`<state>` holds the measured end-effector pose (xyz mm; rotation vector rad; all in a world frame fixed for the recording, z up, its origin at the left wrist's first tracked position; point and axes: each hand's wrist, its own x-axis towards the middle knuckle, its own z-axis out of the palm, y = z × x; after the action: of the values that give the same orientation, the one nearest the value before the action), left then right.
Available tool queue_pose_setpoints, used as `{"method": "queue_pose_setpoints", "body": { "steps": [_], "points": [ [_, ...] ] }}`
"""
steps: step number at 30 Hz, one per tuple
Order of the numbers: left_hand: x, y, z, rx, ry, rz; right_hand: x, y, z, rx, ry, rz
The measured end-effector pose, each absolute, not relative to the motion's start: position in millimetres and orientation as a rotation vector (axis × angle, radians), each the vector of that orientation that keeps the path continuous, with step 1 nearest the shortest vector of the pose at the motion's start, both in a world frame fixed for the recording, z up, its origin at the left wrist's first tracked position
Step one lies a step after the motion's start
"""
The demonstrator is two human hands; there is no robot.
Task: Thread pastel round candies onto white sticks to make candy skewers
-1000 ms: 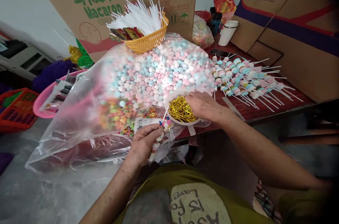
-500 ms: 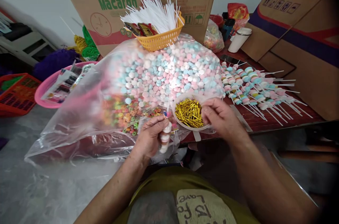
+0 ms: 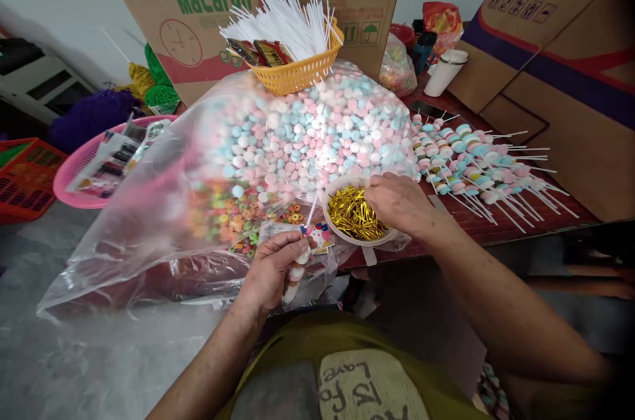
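My left hand is closed around a candy skewer in a clear wrapper, its white stick pointing up and away. The candy pieces on it hang below my fingers. Over the right rim of a white plastic bowl, my right hand is closed with its fingertips down at the gold twist ties. Whatever the fingertips pinch is hidden. Just behind the bowl lies a big clear bag of pink, blue and white candies. Colourful ring-shaped pieces lie under its plastic on the left.
Many candy skewers are piled on the red table at right. A yellow basket of white sticks rests on the bag. Large cartons stand behind and at right. A pink basket and a white cup flank the bag.
My right hand has moved left, further over the bowl. My left hand, with the skewer, has shifted slightly down and left, and more of the stick shows. The whole view has shifted slightly.
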<state>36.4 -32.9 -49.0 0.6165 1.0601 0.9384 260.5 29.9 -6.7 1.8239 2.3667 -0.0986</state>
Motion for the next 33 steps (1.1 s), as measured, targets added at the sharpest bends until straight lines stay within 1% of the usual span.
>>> {"method": "queue_pose_setpoints", "body": {
  "steps": [2,3,5,8,9,12,13,15,17,18,20,21,22,26,30,31,33],
  "points": [
    [46.5,-28.9,-47.5,0.649,0.956,0.899,265.0,18.1,3.2,1.879,2.368,-0.119],
    [53.9,-26.0,-46.5,0.671,0.904,0.882,264.7,10.5,4.4,1.913,2.401,-0.204],
    [70.3,-19.1,-43.8,0.708,0.818,0.862,260.4,-6.4,-0.9,1.983,2.540,-0.558],
    [89.6,-9.4,-39.7,0.679,0.751,0.876,252.1,-29.1,-17.5,2.088,2.728,-1.250],
    [93.1,-7.4,-38.8,0.640,0.756,0.894,250.6,-34.4,-21.9,2.140,2.737,-1.374],
    [95.9,-7.3,-38.0,0.541,0.829,0.948,248.6,-41.0,-26.9,2.270,2.718,-1.591],
    [95.2,-9.1,-38.1,0.543,0.847,0.955,247.2,-40.7,-26.9,2.267,2.690,-1.733],
    [93.2,-14.6,-39.0,0.619,0.850,0.959,240.5,-38.0,-27.9,2.186,2.513,-2.187],
    [90.8,-20.4,-40.1,0.712,0.855,0.996,229.3,-35.1,-32.6,2.089,2.169,-2.688],
    [89.2,-22.7,-40.7,0.745,0.865,1.023,223.7,-34.2,-36.1,2.054,1.999,-2.874],
    [84.9,-25.1,-41.4,0.761,0.893,1.052,216.4,-34.0,-43.3,2.035,1.794,-3.074],
    [82.2,-25.0,-41.2,0.745,0.903,1.056,216.0,-34.6,-45.7,2.043,1.777,-3.082],
    [79.2,-24.2,-40.6,0.726,0.908,1.058,217.7,-35.5,-46.6,2.089,1.823,-3.014],
    [71.2,-18.0,-33.3,0.704,0.963,1.076,232.0,-41.3,-33.5,2.461,2.304,-2.481],
    [77.4,-18.9,-26.9,0.779,0.970,0.972,223.6,-43.2,-17.9,2.380,2.922,-1.789],
    [79.5,-20.4,-26.7,0.785,0.958,0.956,219.2,-42.1,-17.8,2.360,3.009,-1.617],
    [81.3,-23.8,-28.3,0.804,0.947,0.927,212.9,-39.1,-21.2,2.323,3.122,-1.395]
  ]
}}
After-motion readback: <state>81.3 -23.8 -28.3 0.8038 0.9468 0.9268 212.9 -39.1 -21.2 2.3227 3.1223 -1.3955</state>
